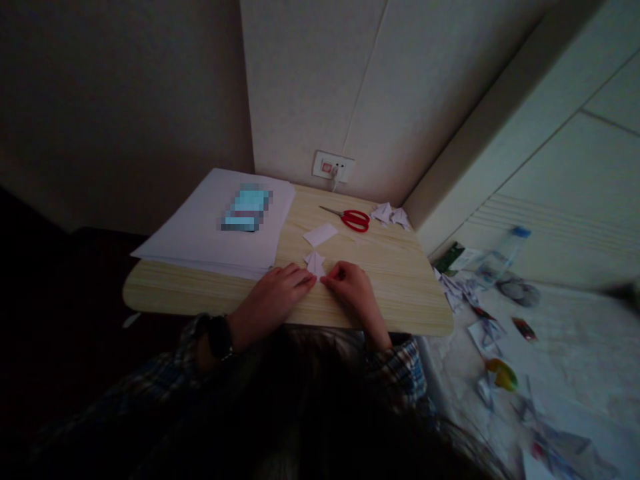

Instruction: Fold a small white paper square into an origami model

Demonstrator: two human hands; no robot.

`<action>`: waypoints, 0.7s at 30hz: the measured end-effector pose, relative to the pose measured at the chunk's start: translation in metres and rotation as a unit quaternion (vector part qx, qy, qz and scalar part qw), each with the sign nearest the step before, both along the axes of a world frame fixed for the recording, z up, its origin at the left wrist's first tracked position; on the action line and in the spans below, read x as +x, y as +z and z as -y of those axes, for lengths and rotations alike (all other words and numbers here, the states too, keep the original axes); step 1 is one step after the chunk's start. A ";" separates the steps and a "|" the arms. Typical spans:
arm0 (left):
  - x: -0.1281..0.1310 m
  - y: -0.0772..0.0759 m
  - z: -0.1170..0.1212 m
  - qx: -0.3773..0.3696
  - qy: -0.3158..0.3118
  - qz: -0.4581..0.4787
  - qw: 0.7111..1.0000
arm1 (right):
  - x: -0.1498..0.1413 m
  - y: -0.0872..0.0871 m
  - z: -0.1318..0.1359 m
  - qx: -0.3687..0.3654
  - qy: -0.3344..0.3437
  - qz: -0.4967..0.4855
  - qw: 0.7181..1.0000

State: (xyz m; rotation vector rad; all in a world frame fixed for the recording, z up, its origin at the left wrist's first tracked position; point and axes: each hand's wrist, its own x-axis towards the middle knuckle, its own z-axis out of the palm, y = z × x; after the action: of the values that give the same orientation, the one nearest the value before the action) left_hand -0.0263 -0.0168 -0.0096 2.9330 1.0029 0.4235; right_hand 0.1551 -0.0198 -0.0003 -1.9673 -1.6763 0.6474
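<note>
A small piece of folded white paper [315, 262] with a pointed top and a crease down its middle lies near the front of the wooden table. My left hand [283, 292] is closed, its fingertips pressed on the paper's lower left corner. At the lower right corner, my right hand [354, 288] pinches the paper between thumb and forefinger. Just beyond it rests a small flat paper rectangle [321, 234]. Red-handled scissors [353, 219] lie farther back with their blades pointing left.
A stack of large white sheets [185, 227] covers the table's left side, with a lit phone [247, 208] on it. Folded paper pieces [390, 214] sit at the back right corner. A wall socket [333, 165] holds a plug. Right of the table, a light surface bears scattered papers [487, 333].
</note>
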 end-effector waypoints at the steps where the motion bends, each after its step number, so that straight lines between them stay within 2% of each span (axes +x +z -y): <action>1: 0.001 0.000 0.000 0.004 0.002 -0.003 1.000 | -0.001 -0.001 0.000 0.002 -0.007 -0.002 1.000; 13: -0.017 -0.007 0.001 0.024 -0.006 0.006 1.000 | -0.003 0.002 0.001 -0.014 -0.019 -0.005 1.000; 21: -0.016 -0.009 -0.002 0.018 -0.004 0.005 1.000 | -0.001 -0.002 -0.003 -0.005 -0.005 -0.020 1.000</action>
State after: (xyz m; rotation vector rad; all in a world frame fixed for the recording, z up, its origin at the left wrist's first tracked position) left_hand -0.0423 -0.0151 -0.0186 2.9638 0.9919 0.4598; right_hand 0.1538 -0.0173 -0.0024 -1.9559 -1.6413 0.6864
